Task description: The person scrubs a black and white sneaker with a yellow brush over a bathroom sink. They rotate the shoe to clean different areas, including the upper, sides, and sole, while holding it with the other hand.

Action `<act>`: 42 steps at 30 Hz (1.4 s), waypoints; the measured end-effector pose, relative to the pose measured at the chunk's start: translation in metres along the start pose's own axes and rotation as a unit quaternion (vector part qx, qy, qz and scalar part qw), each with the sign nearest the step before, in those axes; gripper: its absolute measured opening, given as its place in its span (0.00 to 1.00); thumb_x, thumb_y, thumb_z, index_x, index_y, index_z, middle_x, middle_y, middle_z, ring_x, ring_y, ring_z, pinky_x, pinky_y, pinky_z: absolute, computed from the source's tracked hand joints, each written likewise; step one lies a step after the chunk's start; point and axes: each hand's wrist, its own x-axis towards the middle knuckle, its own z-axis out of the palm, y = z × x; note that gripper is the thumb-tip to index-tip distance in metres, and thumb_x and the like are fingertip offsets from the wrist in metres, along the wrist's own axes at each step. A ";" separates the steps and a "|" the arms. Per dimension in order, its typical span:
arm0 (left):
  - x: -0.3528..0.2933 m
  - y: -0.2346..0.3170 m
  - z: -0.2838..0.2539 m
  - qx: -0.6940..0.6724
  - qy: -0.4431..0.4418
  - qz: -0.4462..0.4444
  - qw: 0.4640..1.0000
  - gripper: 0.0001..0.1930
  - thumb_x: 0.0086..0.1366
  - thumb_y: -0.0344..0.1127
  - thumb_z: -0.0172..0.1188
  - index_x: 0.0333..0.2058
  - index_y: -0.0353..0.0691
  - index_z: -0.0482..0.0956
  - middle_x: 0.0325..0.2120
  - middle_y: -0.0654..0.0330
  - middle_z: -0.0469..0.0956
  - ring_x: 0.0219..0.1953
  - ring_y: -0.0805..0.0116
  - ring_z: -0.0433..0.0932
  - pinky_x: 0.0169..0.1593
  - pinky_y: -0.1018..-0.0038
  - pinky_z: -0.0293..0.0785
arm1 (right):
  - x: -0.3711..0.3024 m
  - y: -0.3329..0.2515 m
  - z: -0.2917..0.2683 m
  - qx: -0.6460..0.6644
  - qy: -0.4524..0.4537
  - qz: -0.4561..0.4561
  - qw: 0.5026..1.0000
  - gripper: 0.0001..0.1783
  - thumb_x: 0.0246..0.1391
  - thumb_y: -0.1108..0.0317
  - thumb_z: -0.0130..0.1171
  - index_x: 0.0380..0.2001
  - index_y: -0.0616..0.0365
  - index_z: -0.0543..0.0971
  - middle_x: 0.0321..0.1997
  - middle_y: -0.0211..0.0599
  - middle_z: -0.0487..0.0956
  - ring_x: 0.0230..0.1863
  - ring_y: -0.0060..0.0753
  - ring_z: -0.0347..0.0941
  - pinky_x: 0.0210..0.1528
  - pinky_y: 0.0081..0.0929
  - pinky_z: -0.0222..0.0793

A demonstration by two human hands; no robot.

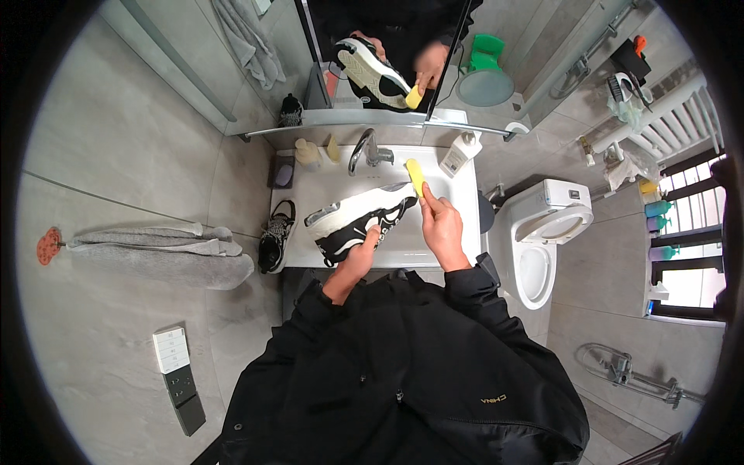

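Note:
Over the white washbasin [291, 198], my left hand [358, 256] is closed round a black and white sneaker [341, 215]. The shoe lies tilted on its side, thick white sole toward the tap and toe to the right. My right hand [442, 225] grips a long flat yellow piece [416, 178] with rounded ends, close by the toe; I cannot tell whether it is a brush or a sponge. Another black and white sneaker [276, 237] sits at the basin's left edge. The mirror [387, 31] reflects the hands, the held sneaker's sole and the yellow piece.
Behind the sneaker stands a chrome tap [370, 151]. A white bottle [460, 153] is at the basin's back right, a beige bottle [308, 154] at its back left. To the right is a toilet [542, 225] with its lid up; a grey towel [163, 254] hangs on the left wall.

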 end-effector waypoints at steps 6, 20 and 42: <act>-0.006 -0.002 -0.001 -0.067 0.029 -0.038 0.997 0.17 0.77 0.40 0.63 0.54 0.33 0.84 0.50 0.63 0.85 0.51 0.70 0.80 0.58 0.70 0.76 | -0.004 0.011 0.001 0.010 -0.042 -0.050 0.998 0.25 0.67 0.68 0.65 0.66 0.49 0.83 0.27 0.45 0.74 0.24 0.51 0.73 0.28 0.49 0.69; -0.016 -0.028 -0.015 0.095 0.050 0.009 0.994 0.19 0.71 0.19 0.58 0.58 0.35 0.82 0.48 0.52 0.87 0.53 0.59 0.85 0.59 0.66 0.78 | -0.013 0.025 0.003 0.072 -0.109 -0.050 0.990 0.22 0.70 0.68 0.63 0.65 0.52 0.83 0.25 0.44 0.73 0.25 0.49 0.73 0.30 0.42 0.68; -0.011 -0.038 -0.025 -0.278 0.127 -0.072 0.949 0.22 0.64 0.14 0.58 0.56 0.33 0.82 0.46 0.47 0.87 0.53 0.52 0.86 0.57 0.65 0.80 | -0.004 0.033 -0.005 0.129 -0.110 -0.046 0.985 0.22 0.69 0.69 0.63 0.64 0.55 0.83 0.26 0.46 0.76 0.25 0.46 0.73 0.31 0.40 0.69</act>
